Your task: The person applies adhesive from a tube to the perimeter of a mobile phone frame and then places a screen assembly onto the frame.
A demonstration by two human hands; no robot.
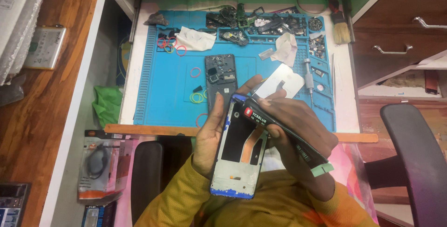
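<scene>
A cluttered repair desk (56,92) of reddish wood surrounds a pulled-out white tray lined with a blue work mat (172,87). Nearest the camera, a person in mustard-yellow sleeves holds an opened phone frame (237,155) upright over the lap, below the tray's front edge; its rim is edged with blue tape and an orange flex strip shows inside. The left hand (209,136) wraps its grip around the frame's left side, thumb along the edge. The right hand (298,134) closes its grip on a black glue tube (279,131) with a red label, the nozzle touching the frame's upper corner. Just beyond the hands, on the mat, lies a dark phone back (220,78) with its camera section exposed, beside a white sheet (281,80) and a small screwdriver (308,76). Pink and green rubber bands (198,96) are scattered near it. Farther back, loose black parts (260,22) and crumpled tissues (195,38) crowd the mat's top edge, with a brush (341,24) at the right.
</scene>
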